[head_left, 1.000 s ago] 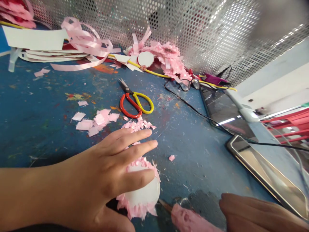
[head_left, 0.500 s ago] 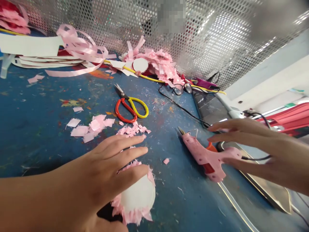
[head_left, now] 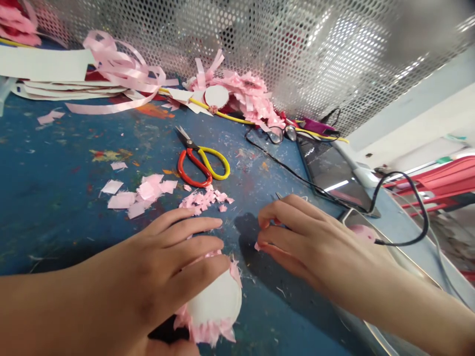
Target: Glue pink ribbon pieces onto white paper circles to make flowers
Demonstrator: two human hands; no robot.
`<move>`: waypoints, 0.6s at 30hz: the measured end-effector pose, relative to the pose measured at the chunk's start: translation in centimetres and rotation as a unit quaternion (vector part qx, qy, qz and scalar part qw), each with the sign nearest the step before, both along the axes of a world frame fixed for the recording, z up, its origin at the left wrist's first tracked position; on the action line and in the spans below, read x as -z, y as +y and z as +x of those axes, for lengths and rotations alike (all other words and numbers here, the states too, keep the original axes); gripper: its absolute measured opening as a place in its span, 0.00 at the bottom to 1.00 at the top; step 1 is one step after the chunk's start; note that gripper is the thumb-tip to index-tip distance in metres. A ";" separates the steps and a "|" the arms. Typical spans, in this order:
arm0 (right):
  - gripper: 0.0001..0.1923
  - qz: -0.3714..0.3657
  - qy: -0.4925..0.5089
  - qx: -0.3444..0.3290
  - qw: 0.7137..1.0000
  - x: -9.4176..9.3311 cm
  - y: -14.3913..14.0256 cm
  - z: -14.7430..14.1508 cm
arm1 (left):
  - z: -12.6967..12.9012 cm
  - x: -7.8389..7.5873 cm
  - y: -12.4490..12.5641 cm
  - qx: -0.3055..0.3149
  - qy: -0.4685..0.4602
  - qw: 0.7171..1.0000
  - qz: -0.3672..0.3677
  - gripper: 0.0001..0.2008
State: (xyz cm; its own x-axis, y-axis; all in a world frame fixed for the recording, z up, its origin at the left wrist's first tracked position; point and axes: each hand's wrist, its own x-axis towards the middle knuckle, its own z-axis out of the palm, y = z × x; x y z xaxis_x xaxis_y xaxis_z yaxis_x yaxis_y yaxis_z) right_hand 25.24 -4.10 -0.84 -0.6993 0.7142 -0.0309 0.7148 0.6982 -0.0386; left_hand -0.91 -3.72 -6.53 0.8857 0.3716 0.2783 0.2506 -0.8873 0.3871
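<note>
Paint-flecked blue table (head_left: 55,198), left hand (head_left: 148,277) gripping fringed pink disc (head_left: 215,306)

Under left grip (head_left: 159,277): paper flower (head_left: 215,309), on desk (head_left: 55,207). Beyond it: paper scraps (head_left: 206,200), then scissors (head_left: 200,160). Under right grip (head_left: 297,240): glue gun (head_left: 361,232). Right of that: tray (head_left: 408,257).
</note>
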 end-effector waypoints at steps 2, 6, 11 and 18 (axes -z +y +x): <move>0.11 -0.004 0.015 -0.006 1.000 -0.2 -0.2 -0.2 | 0.0 0.0 0.0 -0.002 0.002 1.000 0.004 0.28; 0.06 -0.047 0.120 0.061 0.990 -0.5 -1.4 -1.5 | 0.2 0.0 0.0 -0.008 -0.001 1.000 0.016 0.27; 0.06 -0.093 0.163 0.088 0.978 0.1 -2.7 -3.1 | 0.5 0.0 -0.4 -0.051 -0.012 0.998 0.029 0.25; 0.07 -0.076 0.154 0.100 0.980 0.6 -2.4 -3.6 | 0.3 0.1 -0.2 -0.035 -0.014 0.999 0.036 0.26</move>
State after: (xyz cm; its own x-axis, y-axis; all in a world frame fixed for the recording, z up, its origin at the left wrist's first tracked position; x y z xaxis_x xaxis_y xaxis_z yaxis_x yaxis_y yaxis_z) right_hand 21.63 -6.48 -1.42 -0.5379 0.8419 0.0424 0.7752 0.5138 -0.3674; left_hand -0.59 -3.95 -6.65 0.8500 0.4107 0.3299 0.3034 -0.8936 0.3307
